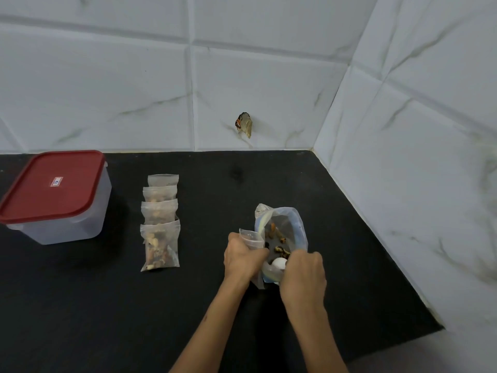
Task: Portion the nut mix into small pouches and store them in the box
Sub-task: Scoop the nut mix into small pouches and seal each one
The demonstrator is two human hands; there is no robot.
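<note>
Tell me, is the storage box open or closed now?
Closed. The red lid sits flat on the clear box, covering its whole top.

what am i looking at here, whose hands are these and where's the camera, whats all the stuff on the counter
There is no machine here. A person wears a wide-angle camera on the head, so this single picture looks forward and down at that person's own two hands.

The surface is a black counter in a tiled corner. At the left stands a clear box with a red lid on it. Beside it, four small pouches lie in an overlapping row; at least three hold nut mix.

The left hand holds another small pouch open. The right hand holds a white scoop inside the big open bag of nut mix, which is nearly empty.
</note>
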